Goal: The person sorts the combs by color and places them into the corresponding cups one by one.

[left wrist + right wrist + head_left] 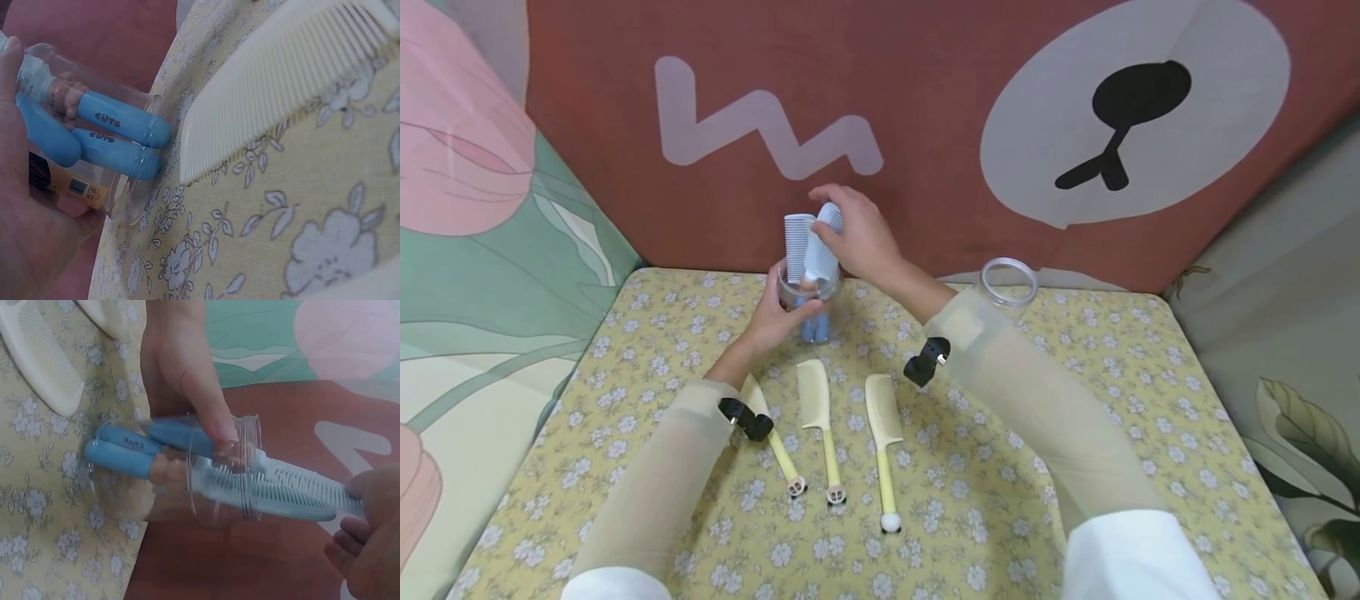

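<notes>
My left hand grips a clear jar near its rim and holds it upright at the table's back. Inside stand several light blue combs, handles down and toothed ends sticking out of the mouth. My right hand pinches one blue comb by its upper end, thumb in front; its lower part is in the jar. Another blue comb stands just left of it. Blue handles marked "CUTE" show through the jar wall, as does a barcode label.
Three pale yellow combs lie in front of the jar: a left one partly under my left wrist, a middle one and a right one. A clear round rim stands back right. Fabric rises behind the flowered tablecloth.
</notes>
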`<state>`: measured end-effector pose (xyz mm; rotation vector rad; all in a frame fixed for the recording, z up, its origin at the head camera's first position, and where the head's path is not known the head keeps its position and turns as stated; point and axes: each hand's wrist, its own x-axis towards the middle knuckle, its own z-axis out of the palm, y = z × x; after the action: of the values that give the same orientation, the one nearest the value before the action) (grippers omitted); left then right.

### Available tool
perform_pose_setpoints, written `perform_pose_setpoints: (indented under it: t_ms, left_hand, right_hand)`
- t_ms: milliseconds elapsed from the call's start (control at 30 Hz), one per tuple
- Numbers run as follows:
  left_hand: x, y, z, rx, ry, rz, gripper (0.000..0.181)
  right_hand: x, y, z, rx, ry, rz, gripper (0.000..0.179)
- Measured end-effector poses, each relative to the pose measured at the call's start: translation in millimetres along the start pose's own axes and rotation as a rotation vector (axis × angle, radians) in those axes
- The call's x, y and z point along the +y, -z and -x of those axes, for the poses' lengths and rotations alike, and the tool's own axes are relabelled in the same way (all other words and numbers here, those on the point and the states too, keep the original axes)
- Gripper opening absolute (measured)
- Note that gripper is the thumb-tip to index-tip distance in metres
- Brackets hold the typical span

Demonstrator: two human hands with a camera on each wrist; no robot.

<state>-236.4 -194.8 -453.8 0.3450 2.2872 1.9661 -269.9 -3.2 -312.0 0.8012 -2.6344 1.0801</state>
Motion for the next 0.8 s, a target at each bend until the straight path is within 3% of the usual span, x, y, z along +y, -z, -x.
perform_pose_setpoints:
  t_ms: [333,800]
  left_hand:
    - [0.6,0.5,1.3,0.010,-0.020,0.005,0.086]
    - [1.4,2.3,2.9,0.029,-0.020,-0.017,0.088]
  right_hand:
    - [4,33,17.5,-0.141,0.016,0.014,0.063]
    - [26,106,56.1,-0.146,0.006,0.078,0.065]
